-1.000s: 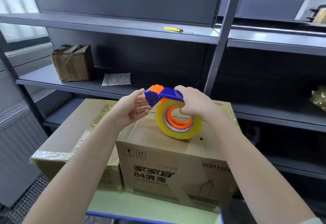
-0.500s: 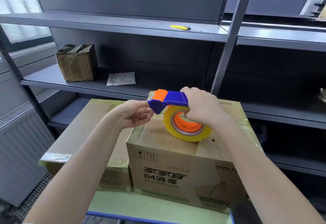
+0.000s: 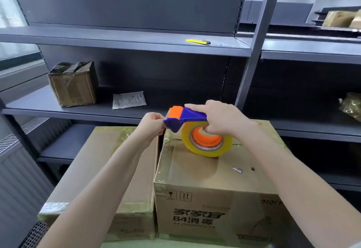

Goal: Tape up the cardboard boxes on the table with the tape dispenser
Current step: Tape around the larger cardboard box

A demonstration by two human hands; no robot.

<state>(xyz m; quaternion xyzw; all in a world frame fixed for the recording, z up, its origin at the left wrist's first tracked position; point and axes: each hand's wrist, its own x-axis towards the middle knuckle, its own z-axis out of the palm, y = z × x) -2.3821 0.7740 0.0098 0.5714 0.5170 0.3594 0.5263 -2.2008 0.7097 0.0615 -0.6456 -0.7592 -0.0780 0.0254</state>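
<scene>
A blue and orange tape dispenser [image 3: 185, 118] with a yellowish tape roll [image 3: 207, 144] rests on top of the taller cardboard box [image 3: 214, 171] printed with "84". My right hand [image 3: 220, 118] grips the dispenser's blue handle, forefinger laid along its top. My left hand [image 3: 152, 123] pinches at the dispenser's front end, just over the box's far left corner; the tape end between the fingers is hard to make out. A lower, flatter cardboard box [image 3: 109, 160] with taped edges stands directly to the left.
Both boxes stand on a pale green table [image 3: 136, 244]. Grey metal shelving [image 3: 125, 38] runs behind, holding a small wrapped box [image 3: 73, 83], a paper sheet [image 3: 129, 99] and a yellow utility knife [image 3: 197, 41]. A radiator [image 3: 17, 169] is at the left.
The dispenser has shifted slightly toward the box's far left corner. My left hand went from open beside the dispenser's front to pinching at it.
</scene>
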